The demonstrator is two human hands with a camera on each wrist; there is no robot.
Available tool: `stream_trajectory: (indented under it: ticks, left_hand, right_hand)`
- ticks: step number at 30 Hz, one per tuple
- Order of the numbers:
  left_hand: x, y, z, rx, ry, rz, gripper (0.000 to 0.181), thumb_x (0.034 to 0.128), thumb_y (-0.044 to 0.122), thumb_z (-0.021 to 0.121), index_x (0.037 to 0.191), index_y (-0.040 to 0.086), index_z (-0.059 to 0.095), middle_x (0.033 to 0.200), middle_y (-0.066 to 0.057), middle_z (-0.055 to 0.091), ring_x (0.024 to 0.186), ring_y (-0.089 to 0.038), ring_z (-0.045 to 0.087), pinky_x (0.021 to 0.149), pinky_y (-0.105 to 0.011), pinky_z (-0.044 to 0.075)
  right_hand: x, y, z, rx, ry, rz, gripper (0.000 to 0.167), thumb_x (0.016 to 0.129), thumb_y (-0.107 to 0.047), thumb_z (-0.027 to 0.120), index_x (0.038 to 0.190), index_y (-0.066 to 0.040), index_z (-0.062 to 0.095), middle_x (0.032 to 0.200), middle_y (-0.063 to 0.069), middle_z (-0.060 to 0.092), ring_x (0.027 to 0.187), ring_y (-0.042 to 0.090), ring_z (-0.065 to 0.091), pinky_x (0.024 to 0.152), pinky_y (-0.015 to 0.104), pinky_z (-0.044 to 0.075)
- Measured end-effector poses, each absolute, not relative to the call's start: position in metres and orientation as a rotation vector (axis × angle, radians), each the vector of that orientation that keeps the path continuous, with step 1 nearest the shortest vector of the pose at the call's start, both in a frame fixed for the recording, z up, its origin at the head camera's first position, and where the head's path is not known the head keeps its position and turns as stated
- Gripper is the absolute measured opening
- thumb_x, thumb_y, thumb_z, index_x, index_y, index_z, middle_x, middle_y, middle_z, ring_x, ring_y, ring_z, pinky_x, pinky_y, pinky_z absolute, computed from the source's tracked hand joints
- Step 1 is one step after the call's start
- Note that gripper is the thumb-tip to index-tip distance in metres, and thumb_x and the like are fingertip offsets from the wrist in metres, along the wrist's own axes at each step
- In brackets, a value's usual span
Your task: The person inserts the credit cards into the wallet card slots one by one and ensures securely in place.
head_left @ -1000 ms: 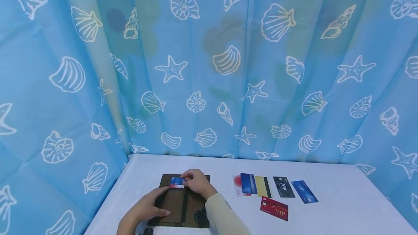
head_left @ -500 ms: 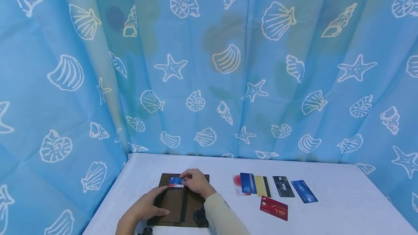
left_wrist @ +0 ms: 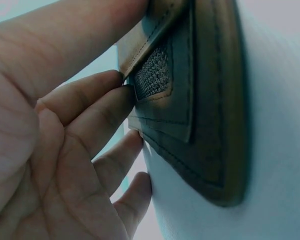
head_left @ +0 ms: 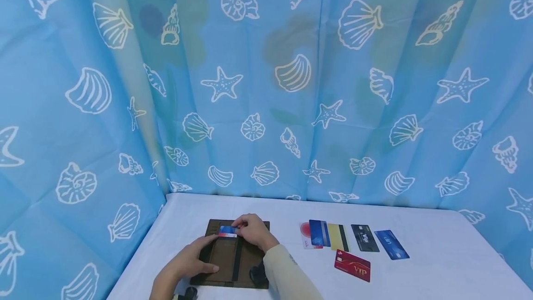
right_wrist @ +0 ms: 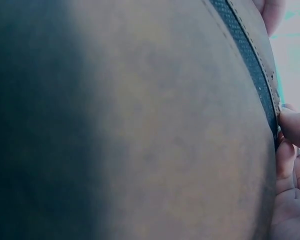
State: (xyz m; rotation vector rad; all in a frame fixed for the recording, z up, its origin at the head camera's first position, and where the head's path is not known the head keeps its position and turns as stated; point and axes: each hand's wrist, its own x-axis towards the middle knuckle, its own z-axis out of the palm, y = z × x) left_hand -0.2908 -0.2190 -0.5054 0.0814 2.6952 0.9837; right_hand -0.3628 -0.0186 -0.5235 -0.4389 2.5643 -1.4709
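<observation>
A brown leather wallet lies spread on the white-covered table, with a dark strip down its inner side. At its far end a blue card with a red and white edge sticks partly out of a pocket. My right hand pinches that card at its right side. On the wallet's left part, my left hand holds the pocket panel, thumb over it and fingertips at its edge. The left wrist view shows the panel lifted over a dark textured patch. Close brown leather fills most of the right wrist view; the card cannot be seen there.
Right of the wallet lie a white card with a red circle, a blue card, a yellow card, a black VIP card, another blue card and a red VIP card. A shell-patterned blue curtain surrounds the table.
The head view has shifted slightly. Both hands keep nearly the same places on the wallet and the card; any movement of the card is too small to tell.
</observation>
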Motion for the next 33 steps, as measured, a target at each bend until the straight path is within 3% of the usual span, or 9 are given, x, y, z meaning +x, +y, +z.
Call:
stream_trajectory:
  ticks: [9, 14, 33]
  left_hand:
    - [-0.2885, -0.2194, -0.5044, 0.084, 2.702, 1.000, 0.083, 0.0705, 0.024, 0.089, 0.143, 0.010, 0.051, 0.145, -0.022, 0.049, 0.135, -0.048, 0.042, 0.107, -0.066, 0.038]
    - [-0.2885, -0.2183, -0.5021, 0.076, 2.700, 0.995, 0.082, 0.0708, 0.024, 0.089, 0.142, 0.010, 0.051, 0.145, -0.022, 0.050, 0.135, -0.048, 0.043, 0.107, -0.066, 0.038]
    - [-0.2896, -0.2182, -0.5059, 0.061, 2.697, 0.997, 0.084, 0.0699, 0.025, 0.090, 0.142, 0.009, 0.051, 0.145, -0.022, 0.050, 0.135, -0.047, 0.043, 0.107, -0.066, 0.038]
  right_hand:
    - [-0.3635, -0.0179, -0.5233, -0.443, 2.581, -1.421, 0.012, 0.093, -0.010, 0.065, 0.096, -0.015, 0.076, 0.097, 0.001, 0.060, 0.089, 0.018, 0.053, 0.080, 0.040, 0.050]
    - [-0.3666, -0.0167, -0.5240, -0.466, 2.590, -1.403, 0.015, 0.093, -0.009, 0.064, 0.094, -0.016, 0.078, 0.100, 0.000, 0.064, 0.092, 0.018, 0.055, 0.087, 0.044, 0.051]
    - [-0.3683, -0.0174, -0.5242, -0.455, 2.545, -1.436, 0.018, 0.090, -0.003, 0.065, 0.092, -0.011, 0.081, 0.102, 0.004, 0.067, 0.092, 0.019, 0.057, 0.092, 0.049, 0.052]
